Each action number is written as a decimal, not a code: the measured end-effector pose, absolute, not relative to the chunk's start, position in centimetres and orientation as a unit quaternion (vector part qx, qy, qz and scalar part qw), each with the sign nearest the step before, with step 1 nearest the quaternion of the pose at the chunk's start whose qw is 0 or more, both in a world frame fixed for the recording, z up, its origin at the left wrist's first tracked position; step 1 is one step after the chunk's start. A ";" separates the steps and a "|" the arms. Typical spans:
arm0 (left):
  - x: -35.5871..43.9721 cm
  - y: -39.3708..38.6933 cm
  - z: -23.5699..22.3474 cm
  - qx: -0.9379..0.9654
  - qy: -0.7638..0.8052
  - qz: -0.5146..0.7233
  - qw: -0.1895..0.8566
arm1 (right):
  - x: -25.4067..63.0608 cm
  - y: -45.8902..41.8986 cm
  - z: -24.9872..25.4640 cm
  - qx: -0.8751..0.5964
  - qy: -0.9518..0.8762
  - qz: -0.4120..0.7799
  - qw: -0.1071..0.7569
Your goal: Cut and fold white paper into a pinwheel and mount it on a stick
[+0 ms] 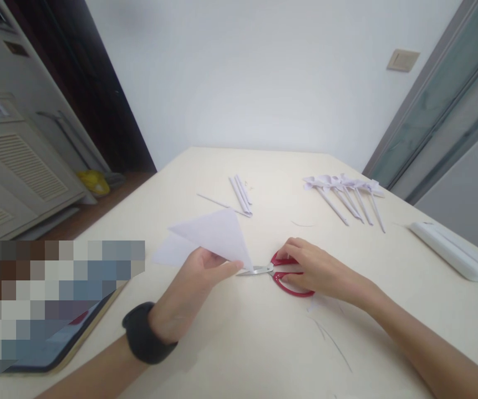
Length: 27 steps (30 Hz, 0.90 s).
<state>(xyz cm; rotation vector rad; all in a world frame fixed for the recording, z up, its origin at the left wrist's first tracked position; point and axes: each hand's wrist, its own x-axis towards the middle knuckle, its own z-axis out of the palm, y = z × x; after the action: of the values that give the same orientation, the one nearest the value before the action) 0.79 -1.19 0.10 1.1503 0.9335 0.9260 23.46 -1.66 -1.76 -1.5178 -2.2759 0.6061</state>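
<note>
A folded sheet of white paper (218,235) is pinched in my left hand (203,277), which wears a black watch on its wrist. Its triangular upper layer stands up from the layer below. My right hand (314,266) has its fingers on the red handles of a pair of scissors (286,274). The blades point left, and their tips reach the paper's lower right corner beside my left thumb. Whether the blades have paper between them, I cannot tell.
Rolled paper sticks (241,194) and a thin rod (214,200) lie beyond the paper. Several paper pinwheels (342,185) rest at the back right. A white elongated object (451,249) is at the right edge, a tablet (85,327) at left. Paper scraps (330,338) lie near my right arm.
</note>
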 end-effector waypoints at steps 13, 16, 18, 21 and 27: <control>0.3 -0.6 0.0 0.517 0.415 0.479 0.575 | 21.8 -2.5 0.8 -0.388 -0.555 0.660 0.325; 0.2 -0.5 -0.2 0.523 0.404 0.481 0.577 | 20.9 -3.2 0.3 -0.375 -0.551 0.669 0.329; 0.2 -0.5 -0.3 0.514 0.398 0.489 0.582 | 20.5 -3.6 -0.3 -0.378 -0.545 0.669 0.335; 0.3 -0.6 -0.5 0.493 0.396 0.506 0.587 | 20.1 -4.2 -0.8 -0.384 -0.543 0.667 0.337; 0.7 -0.9 -0.2 0.481 0.355 0.486 0.637 | 19.8 -5.0 -1.3 -0.398 -0.611 0.629 0.267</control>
<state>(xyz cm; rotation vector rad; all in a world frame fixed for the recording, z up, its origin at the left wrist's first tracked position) 0.71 -0.95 -0.22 1.0975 0.8106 1.1108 19.81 -5.00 -1.31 -1.0749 -1.6497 1.6981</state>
